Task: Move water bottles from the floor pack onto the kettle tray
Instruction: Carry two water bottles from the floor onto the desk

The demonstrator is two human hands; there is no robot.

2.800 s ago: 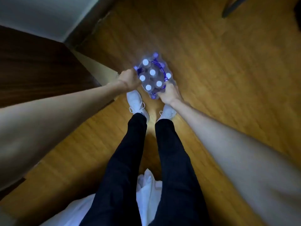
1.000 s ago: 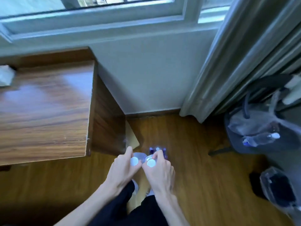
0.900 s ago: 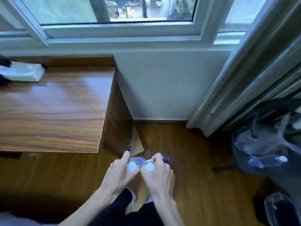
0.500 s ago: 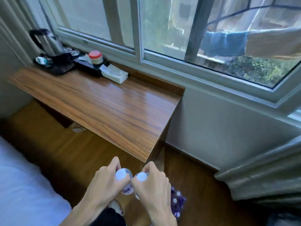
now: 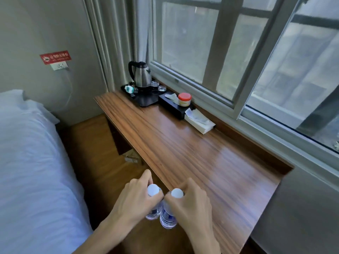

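Note:
My left hand (image 5: 135,202) grips one clear water bottle (image 5: 153,191) by its neck, white cap up. Right beside it, my right hand (image 5: 192,204) holds a second water bottle (image 5: 167,217) the same way. Both bottles hang upright near the front edge of the long wooden desk (image 5: 183,153). The black kettle tray (image 5: 146,100) sits at the desk's far end under the window, carrying a steel kettle (image 5: 141,75), two small glasses (image 5: 158,86) and a lying bottle (image 5: 129,88). The floor pack is out of view.
Next to the tray stand a black tissue box (image 5: 174,107) with a red-lidded jar (image 5: 184,99) on it and a white tissue pack (image 5: 199,121). A white bed (image 5: 33,171) lies on the left. Wooden floor runs between bed and desk.
I lifted one bottle in each hand from the floor pack, stood up and turned left; the view now faces along the desk toward the kettle tray.

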